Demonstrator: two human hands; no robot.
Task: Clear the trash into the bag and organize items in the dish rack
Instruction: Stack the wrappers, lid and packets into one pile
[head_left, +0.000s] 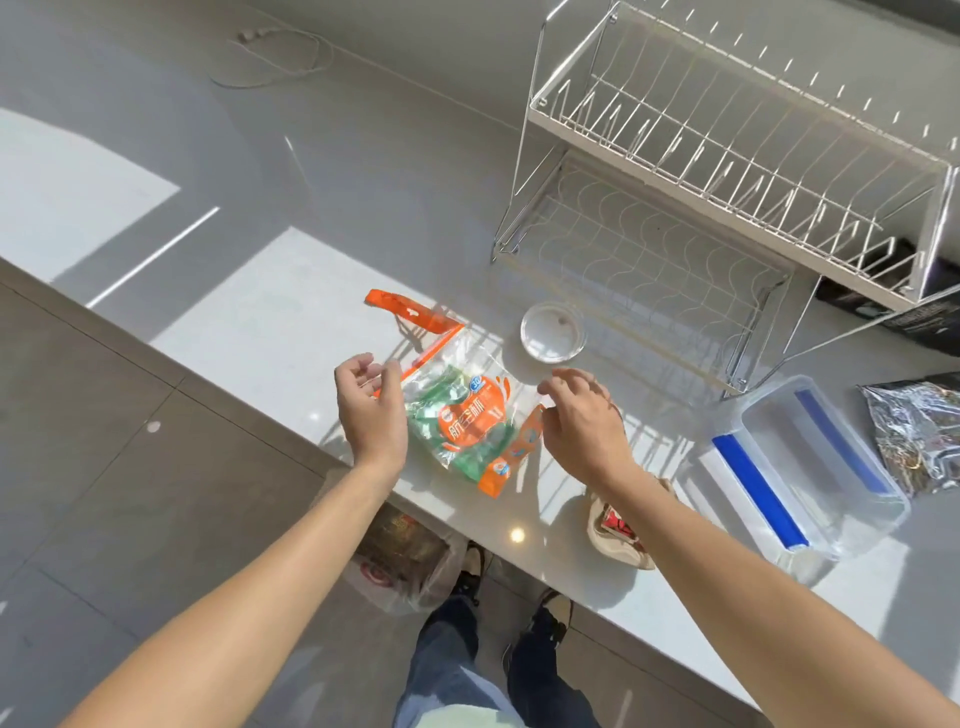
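Observation:
An orange and clear plastic packet with green contents lies on the white counter near its front edge. My left hand hovers at the packet's left side, fingers curled and apart, holding nothing. My right hand is spread just right of the packet, close to its orange edge, with nothing in it. A white wire dish rack with two tiers stands behind, with nothing in it. A small clear glass bowl sits in front of the rack. A thin plastic bag with trash in it rests on the floor below the counter edge.
A clear plastic box with blue clips sits to the right, a crumpled silver wrapper beyond it. A beige crumpled wrapper lies under my right forearm. A dark package lies behind the rack. A white cable lies at the far back.

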